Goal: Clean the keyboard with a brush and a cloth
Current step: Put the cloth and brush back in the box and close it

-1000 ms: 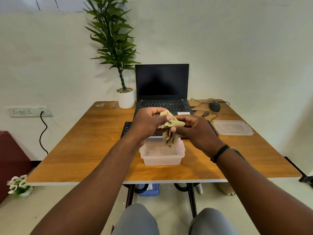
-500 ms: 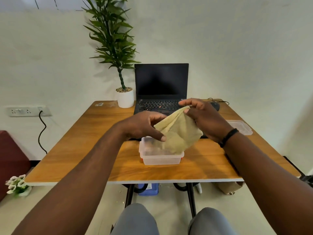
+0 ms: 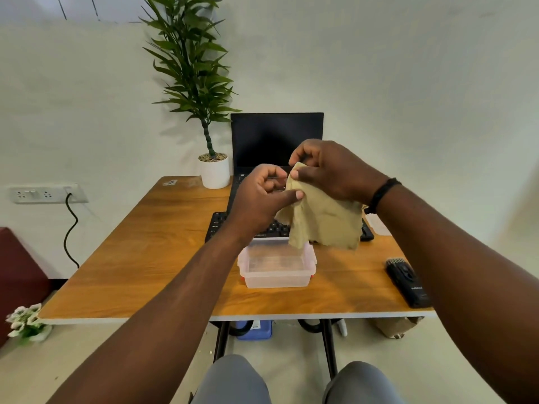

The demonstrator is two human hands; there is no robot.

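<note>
A beige cloth (image 3: 323, 220) hangs unfolded in the air above the table, pinched at its top edge by both hands. My left hand (image 3: 259, 199) grips its left edge between thumb and fingers. My right hand (image 3: 329, 170) holds the top corner. Behind and under the cloth lies a black keyboard (image 3: 217, 225), mostly hidden by my hands and the cloth. A black brush (image 3: 407, 282) lies on the table at the right, bristles pointing away from me.
A clear plastic container (image 3: 277, 269) stands on the wooden table (image 3: 151, 258) just below the cloth. An open black laptop (image 3: 274, 138) and a potted plant (image 3: 214, 173) stand at the back. A clear lid (image 3: 377, 225) peeks out behind my right wrist.
The cloth went from bunched above the container to spread open. Both hands rose and moved back over the keyboard, and the brush came into view at the right.
</note>
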